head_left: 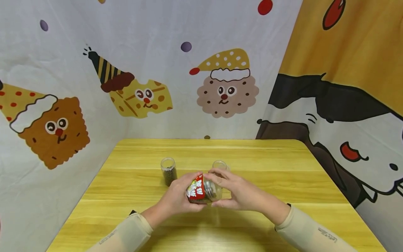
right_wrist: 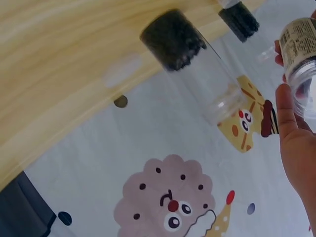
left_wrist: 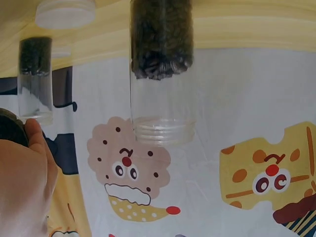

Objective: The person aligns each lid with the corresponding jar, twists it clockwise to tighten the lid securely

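My left hand (head_left: pixel 181 194) grips a clear jar with a red label (head_left: pixel 196 189), tilted on its side above the table. At the jar's clear, ridged end, my right hand (head_left: pixel 233 190) holds it between thumb and fingers; whether that end carries a clear cap is hard to tell. Beyond the left hand, an uncapped glass jar (head_left: pixel 169 173) stands upright, partly filled with dark seed-like pieces. A second glass jar (head_left: pixel 219 164) is half hidden behind the right hand; the right wrist view shows dark contents in this jar (right_wrist: pixel 170 42) too.
The wooden table (head_left: pixel 132 154) reaches back to a cartoon-printed curtain (head_left: pixel 176 129). A whitish round piece like a lid (left_wrist: pixel 64 14) lies on the table in the left wrist view.
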Tool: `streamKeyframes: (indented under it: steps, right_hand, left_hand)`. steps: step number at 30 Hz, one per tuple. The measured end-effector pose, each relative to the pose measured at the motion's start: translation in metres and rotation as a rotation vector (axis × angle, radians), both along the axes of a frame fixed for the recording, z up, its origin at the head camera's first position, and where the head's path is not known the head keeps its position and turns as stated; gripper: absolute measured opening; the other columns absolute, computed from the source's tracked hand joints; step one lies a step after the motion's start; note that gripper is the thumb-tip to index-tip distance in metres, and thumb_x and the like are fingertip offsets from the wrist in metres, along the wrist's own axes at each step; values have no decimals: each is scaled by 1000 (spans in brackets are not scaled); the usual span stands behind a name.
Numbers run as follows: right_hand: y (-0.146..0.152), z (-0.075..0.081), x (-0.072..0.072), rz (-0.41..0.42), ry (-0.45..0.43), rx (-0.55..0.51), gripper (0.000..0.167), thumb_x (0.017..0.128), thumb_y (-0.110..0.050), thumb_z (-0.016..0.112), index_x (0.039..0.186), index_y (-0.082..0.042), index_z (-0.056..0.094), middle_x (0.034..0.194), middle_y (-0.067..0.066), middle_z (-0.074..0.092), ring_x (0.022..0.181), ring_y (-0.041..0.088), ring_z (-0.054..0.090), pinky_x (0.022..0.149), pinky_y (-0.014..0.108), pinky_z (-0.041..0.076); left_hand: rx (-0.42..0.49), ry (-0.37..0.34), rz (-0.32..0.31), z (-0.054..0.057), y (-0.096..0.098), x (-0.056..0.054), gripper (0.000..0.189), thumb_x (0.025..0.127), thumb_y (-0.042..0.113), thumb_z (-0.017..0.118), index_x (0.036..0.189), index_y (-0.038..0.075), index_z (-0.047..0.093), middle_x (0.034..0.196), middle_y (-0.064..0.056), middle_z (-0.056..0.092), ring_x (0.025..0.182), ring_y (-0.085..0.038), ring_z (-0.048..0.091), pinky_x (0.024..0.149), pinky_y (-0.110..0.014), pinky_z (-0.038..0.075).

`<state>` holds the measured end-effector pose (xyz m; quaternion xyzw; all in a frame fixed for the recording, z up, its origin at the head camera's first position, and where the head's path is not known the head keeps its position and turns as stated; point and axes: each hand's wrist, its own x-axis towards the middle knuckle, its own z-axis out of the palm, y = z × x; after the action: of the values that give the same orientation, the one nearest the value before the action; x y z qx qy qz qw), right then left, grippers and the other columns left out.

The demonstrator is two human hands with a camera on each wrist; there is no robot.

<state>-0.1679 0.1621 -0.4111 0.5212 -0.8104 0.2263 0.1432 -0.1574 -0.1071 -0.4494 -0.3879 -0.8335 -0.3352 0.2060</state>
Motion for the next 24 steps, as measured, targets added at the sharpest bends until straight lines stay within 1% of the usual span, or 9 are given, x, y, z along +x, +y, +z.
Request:
streamKeyframes:
  steps: [4,9,16,20,24]
  right_hand:
    - [0,3,1,-23,-34,20,87,90,-40,86,163,-16,45,155,17,56,135,32,64,105,42,63]
    - [0,2,2,-45,-63,54,84,93,-45,82,163,-18,45,156,19,55,135,34,64,104,45,63]
    - [-2,1,3,-67,-77,43,82,94,-44,81,163,-20,43,155,22,56,134,37,64,101,50,64]
    - [-2,1,3,-81,-88,43,81,95,-47,80,163,-21,44,154,20,57,135,36,64,102,49,64]
    - [-3,1,2,-88,-101,18,80,95,-48,79,162,-21,45,155,17,58,139,35,62,105,48,62]
  left_hand:
    - [13,8,-4,1,1,0,100,59,27,106,144,2,59,132,-15,73,112,-28,76,93,-33,67]
    - [-12,8,6,-1,1,1,99,59,28,105,143,0,60,132,-16,73,113,-28,76,93,-33,67]
    - [-12,-3,31,0,2,1,98,60,28,105,143,1,60,133,-15,73,114,-28,75,93,-33,67]
    - [-16,-10,39,1,3,1,98,60,28,105,143,1,59,133,-15,73,114,-28,75,92,-33,67]
    - [-24,-17,50,2,4,1,98,61,28,105,144,2,58,133,-15,73,114,-28,75,91,-33,68]
